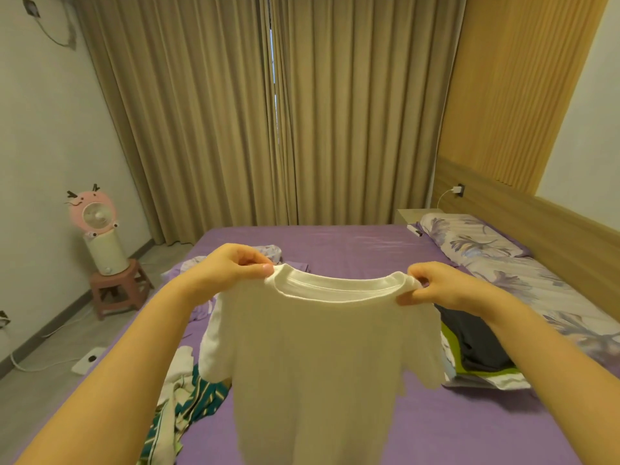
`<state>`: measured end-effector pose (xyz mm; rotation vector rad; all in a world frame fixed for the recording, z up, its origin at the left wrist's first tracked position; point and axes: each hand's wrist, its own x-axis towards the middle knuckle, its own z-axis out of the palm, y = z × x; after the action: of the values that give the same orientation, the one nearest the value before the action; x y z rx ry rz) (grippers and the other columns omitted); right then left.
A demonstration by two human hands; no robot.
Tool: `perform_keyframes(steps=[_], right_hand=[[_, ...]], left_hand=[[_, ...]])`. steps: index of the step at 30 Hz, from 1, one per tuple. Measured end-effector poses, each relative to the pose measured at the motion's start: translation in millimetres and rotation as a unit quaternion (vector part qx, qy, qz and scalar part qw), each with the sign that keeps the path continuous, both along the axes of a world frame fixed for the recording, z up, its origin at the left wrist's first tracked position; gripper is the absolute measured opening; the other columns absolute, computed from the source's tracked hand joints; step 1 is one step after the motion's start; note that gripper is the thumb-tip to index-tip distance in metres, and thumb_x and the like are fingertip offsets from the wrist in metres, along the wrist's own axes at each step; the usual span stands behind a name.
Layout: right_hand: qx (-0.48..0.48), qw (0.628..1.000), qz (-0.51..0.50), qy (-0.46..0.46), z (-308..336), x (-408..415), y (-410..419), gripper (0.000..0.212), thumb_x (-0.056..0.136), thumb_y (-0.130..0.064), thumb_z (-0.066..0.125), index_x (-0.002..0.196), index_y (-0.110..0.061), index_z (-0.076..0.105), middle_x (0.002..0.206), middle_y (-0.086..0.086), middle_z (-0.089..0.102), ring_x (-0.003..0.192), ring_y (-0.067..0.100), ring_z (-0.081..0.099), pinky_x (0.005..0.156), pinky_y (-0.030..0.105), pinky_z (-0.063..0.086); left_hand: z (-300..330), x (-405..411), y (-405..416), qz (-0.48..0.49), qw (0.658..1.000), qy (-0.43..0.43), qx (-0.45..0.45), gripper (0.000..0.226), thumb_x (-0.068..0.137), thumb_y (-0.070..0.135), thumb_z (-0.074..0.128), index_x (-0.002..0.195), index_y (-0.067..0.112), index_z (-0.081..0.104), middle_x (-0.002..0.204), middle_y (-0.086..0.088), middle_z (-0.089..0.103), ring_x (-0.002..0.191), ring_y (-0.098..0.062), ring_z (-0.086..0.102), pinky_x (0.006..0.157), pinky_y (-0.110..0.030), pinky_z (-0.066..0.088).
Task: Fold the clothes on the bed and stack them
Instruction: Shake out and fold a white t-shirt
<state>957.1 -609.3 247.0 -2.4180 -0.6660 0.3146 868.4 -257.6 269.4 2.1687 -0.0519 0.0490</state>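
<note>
I held a plain white short-sleeved cotton T-shirt (318,370) up in the air over the purple-sheeted bed (352,243), its front spread toward me and its hem hanging down out of view. My left hand (231,266) pinched the left shoulder beside the ribbed collar between thumb and curled fingers, and my right hand (432,285) pinched the right shoulder in the same way, so the neckline sagged in a shallow curve between them. Below the shirt, toward the bed's left edge, lay a crumpled green-and-white patterned garment (188,397). Toward the right side sat a dark grey garment (476,344) lying on top of lime-green and pale fabric. A floral lilac pillow (469,239) lay at the far right corner by the wooden headboard. On the floor past the left edge stood a pink cartoon fan (92,209) on a small brown stool (117,286).
</note>
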Motion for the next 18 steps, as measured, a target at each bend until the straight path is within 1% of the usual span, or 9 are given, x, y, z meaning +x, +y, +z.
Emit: perform_keyframes(steps=[2,4,7,10,12,14,16,17,18], right_hand=[[0.038,0.999,0.001,-0.012,2,-4,3,0.03,0.076,-0.027,0.078,0.071,-0.012,0.052,0.069,0.002,0.052,0.065,0.012,0.045,0.06,0.027,0.037],[0.086,0.996,0.005,-0.017,4,-7,5,0.037,0.075,-0.025,0.078,0.064,-0.015,0.045,0.06,-0.007,0.044,0.057,0.008,0.039,0.055,0.021,0.031],[0.143,0.989,0.008,-0.023,8,-9,9,0.038,0.074,-0.031,0.078,0.07,-0.008,0.048,0.064,-0.002,0.047,0.057,0.006,0.041,0.057,0.024,0.033],[0.19,0.981,0.006,-0.022,15,-14,12,0.052,0.071,-0.045,0.076,0.079,0.001,0.053,0.071,0.005,0.052,0.064,0.012,0.047,0.061,0.029,0.036],[0.212,0.977,-0.001,-0.01,18,-16,13,0.055,0.074,-0.052,0.069,0.076,0.001,0.054,0.068,0.004,0.05,0.062,0.013,0.047,0.06,0.028,0.036],[0.232,0.973,-0.015,0.009,19,-15,11,0.057,0.077,-0.054,0.06,0.074,0.003,0.055,0.066,0.004,0.051,0.061,0.014,0.049,0.061,0.028,0.038],[0.239,0.97,-0.022,0.044,18,-12,6,0.061,0.081,-0.051,0.057,0.085,0.01,0.061,0.071,0.011,0.06,0.066,0.019,0.057,0.064,0.028,0.045],[0.237,0.969,-0.026,0.064,17,-11,3,0.056,0.084,-0.047,0.057,0.089,0.008,0.065,0.075,0.012,0.064,0.067,0.02,0.061,0.065,0.027,0.048],[0.236,0.967,-0.031,0.087,18,-11,-1,0.047,0.087,-0.043,0.058,0.088,0.003,0.068,0.077,0.012,0.067,0.069,0.02,0.063,0.064,0.027,0.05]], left_hand=[[-2,2,2,0.025,1.0,-0.006,-0.004,0.019,0.088,0.026,0.067,0.092,0.008,0.071,0.093,-0.014,0.071,0.083,-0.019,0.065,0.088,-0.042,0.052],[-6,5,0,0.072,0.997,-0.023,-0.01,0.025,0.091,0.031,0.062,0.094,0.007,0.067,0.091,-0.014,0.069,0.081,-0.02,0.061,0.08,-0.041,0.052],[-13,9,-6,0.129,0.99,-0.052,-0.004,0.026,0.095,0.034,0.054,0.092,0.01,0.062,0.087,-0.002,0.06,0.078,-0.015,0.053,0.07,-0.029,0.044],[-20,12,-16,0.152,0.985,-0.082,-0.006,0.017,0.095,0.032,0.054,0.083,0.019,0.056,0.078,0.006,0.055,0.07,-0.009,0.049,0.059,-0.023,0.038],[-21,14,-23,0.151,0.984,-0.097,-0.006,0.015,0.094,0.03,0.057,0.082,0.02,0.056,0.077,0.007,0.056,0.067,-0.007,0.05,0.058,-0.021,0.038],[-20,14,-28,0.135,0.985,-0.103,-0.02,0.013,0.091,0.027,0.062,0.085,0.017,0.059,0.077,0.005,0.06,0.068,-0.008,0.053,0.059,-0.02,0.042],[-18,12,-30,0.111,0.988,-0.1,-0.045,0.01,0.089,0.023,0.066,0.089,0.013,0.063,0.079,0.004,0.064,0.071,-0.008,0.058,0.061,-0.017,0.046],[-17,11,-31,0.097,0.989,-0.097,-0.05,0.009,0.088,0.023,0.068,0.091,0.015,0.064,0.08,0.005,0.066,0.073,-0.007,0.06,0.063,-0.016,0.047],[-16,10,-31,0.084,0.991,-0.092,-0.048,0.007,0.087,0.022,0.068,0.093,0.018,0.065,0.085,0.006,0.067,0.078,-0.006,0.062,0.066,-0.015,0.048]])
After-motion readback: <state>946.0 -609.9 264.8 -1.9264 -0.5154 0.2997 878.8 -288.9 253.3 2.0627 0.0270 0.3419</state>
